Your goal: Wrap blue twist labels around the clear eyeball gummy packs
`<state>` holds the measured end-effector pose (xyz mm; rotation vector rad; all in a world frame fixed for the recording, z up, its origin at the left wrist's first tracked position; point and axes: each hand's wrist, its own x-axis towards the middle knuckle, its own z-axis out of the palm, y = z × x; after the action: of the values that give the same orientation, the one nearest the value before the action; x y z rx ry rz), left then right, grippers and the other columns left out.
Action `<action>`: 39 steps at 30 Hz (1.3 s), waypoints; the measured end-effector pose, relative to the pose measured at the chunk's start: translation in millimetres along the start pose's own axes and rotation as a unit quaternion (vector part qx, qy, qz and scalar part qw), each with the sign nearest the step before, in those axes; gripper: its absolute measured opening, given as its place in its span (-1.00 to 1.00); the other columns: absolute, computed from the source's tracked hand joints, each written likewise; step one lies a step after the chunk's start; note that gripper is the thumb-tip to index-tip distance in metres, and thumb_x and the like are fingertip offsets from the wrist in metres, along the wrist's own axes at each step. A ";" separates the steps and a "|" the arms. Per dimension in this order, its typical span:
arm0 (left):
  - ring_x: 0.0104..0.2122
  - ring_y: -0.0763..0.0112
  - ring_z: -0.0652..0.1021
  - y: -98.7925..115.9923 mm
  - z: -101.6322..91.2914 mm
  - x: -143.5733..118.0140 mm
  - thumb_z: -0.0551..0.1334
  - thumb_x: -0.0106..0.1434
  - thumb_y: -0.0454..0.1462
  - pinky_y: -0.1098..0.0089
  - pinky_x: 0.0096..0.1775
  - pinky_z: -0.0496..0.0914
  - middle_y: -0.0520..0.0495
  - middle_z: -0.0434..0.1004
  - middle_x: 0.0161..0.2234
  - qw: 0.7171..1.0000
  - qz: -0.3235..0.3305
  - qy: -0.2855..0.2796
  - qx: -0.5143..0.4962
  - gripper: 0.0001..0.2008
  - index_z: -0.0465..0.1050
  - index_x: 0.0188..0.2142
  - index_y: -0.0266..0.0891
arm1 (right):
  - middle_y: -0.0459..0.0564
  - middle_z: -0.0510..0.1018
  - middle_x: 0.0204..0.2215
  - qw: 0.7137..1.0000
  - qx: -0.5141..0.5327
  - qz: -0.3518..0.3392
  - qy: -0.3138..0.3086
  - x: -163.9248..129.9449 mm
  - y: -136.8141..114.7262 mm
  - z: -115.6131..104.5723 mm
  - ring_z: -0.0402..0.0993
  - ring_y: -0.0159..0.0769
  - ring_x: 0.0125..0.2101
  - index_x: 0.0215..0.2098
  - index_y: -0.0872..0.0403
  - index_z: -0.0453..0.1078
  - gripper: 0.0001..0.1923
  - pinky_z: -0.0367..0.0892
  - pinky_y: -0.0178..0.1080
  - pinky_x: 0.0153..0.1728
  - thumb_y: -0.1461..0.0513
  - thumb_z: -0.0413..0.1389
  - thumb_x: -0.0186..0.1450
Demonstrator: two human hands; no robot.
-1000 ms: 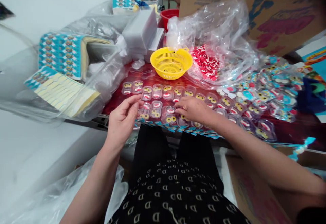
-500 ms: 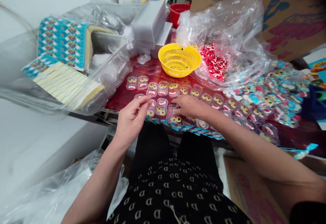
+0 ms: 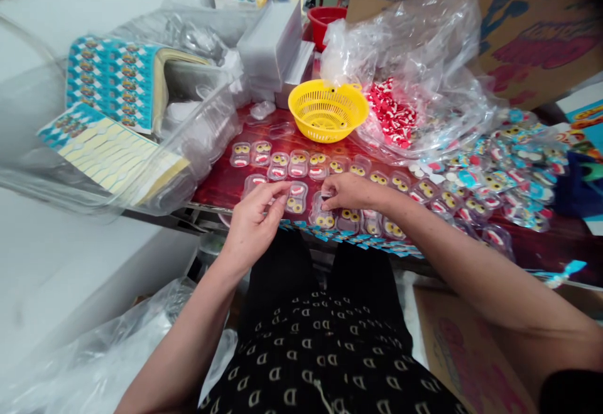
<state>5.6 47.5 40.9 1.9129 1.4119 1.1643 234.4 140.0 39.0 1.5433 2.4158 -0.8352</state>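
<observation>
Rows of small clear blister packs (image 3: 296, 164) with yellow eye and red mouth candies lie on a dark red table (image 3: 221, 183). My left hand (image 3: 252, 225) hovers at the table's near edge, thumb and forefinger pinched at a pack in the front row (image 3: 296, 198). My right hand (image 3: 351, 191) rests palm down on the front row, fingertips pressing a clear pack (image 3: 323, 212). Whether either hand truly grips a pack is unclear.
A yellow basket (image 3: 328, 110) stands behind the rows. A clear bag of red and white candies (image 3: 393, 112) lies to its right, finished packs (image 3: 513, 169) beyond. Blue printed card sheets (image 3: 113, 84) fill plastic bins on the left. A cardboard box (image 3: 499, 18) stands behind.
My left hand has moved right along the front row toward my right hand. My right hand has stayed on the front row. The view shifted slightly.
</observation>
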 end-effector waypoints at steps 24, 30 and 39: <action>-0.29 0.21 0.69 43.2 62.5 25.9 0.33 0.33 -0.11 0.34 -0.32 0.58 -0.26 0.68 -0.19 0.762 -0.291 -0.215 -0.536 -0.67 0.58 -0.06 -0.31 | -0.09 0.64 -0.31 0.823 0.540 -0.116 0.132 -64.9 18.3 -14.3 0.55 -0.29 -0.34 -0.13 -0.03 0.57 -0.62 0.51 -0.20 -0.30 0.18 0.41 0.08; -0.33 0.31 0.67 44.7 74.1 16.3 0.42 0.23 -0.17 0.38 -0.34 0.57 -0.15 0.69 -0.17 0.785 -0.301 -0.134 -0.524 -0.60 0.58 0.04 -0.24 | -0.08 0.67 -0.25 0.813 0.555 -0.060 0.168 -74.4 20.1 7.6 0.56 -0.28 -0.27 -0.14 -0.03 0.59 -0.64 0.48 -0.18 -0.15 0.11 0.42 0.10; -0.32 0.28 0.67 51.0 75.1 3.7 0.35 0.29 -0.04 0.34 -0.32 0.55 -0.19 0.69 -0.17 0.833 -0.273 -0.133 -0.463 -0.55 0.59 0.07 -0.23 | -0.10 0.65 -0.36 0.769 0.603 -0.035 0.209 -78.4 9.4 25.4 0.49 -0.36 -0.38 -0.31 0.02 0.59 -0.71 0.42 -0.24 -0.24 0.07 0.41 0.06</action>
<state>96.2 40.7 43.4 0.8551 0.8684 0.9622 274.3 67.7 46.8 2.1099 2.1694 -2.6602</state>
